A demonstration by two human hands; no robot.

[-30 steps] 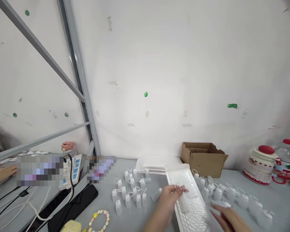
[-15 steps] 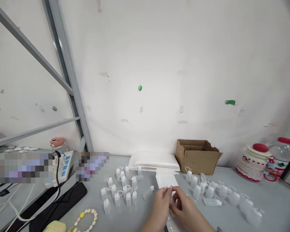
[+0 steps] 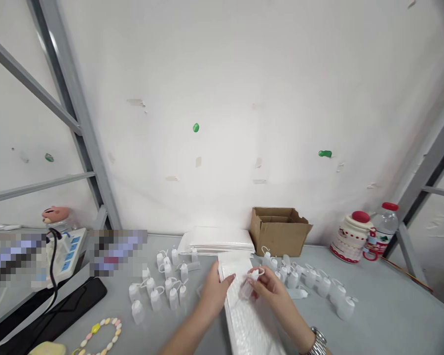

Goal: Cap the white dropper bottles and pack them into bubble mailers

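I see the grey worktop (image 3: 385, 305) running up to a white wall. On it, a white bubble envelope (image 3: 244, 320) is the biggest piece. Its long axis goes from the near edge toward the far edge, and its far end lies just short of a stack of flat white envelopes (image 3: 218, 239) by the wall. Right of that stack, at the far edge, stands an open cardboard box (image 3: 279, 231); I cannot see inside it. Toward the far right corner stand a jar with a red lid (image 3: 351, 236) and a water bottle (image 3: 383, 227).

My left hand (image 3: 212, 293) rests on the bubble envelope's left edge near its far end, thumb on top. I cannot tell whether its grip closes under the edge. My right hand (image 3: 277, 291) pinches a small bottle (image 3: 247, 287) between thumb and fingertips, just above the envelope's far end. The bottle is tilted, with its cap toward the far edge and a little right and its base toward the envelope.

Loose white bottles stand in a left cluster (image 3: 163, 291) and a right cluster (image 3: 318, 286) on either side of the envelope.
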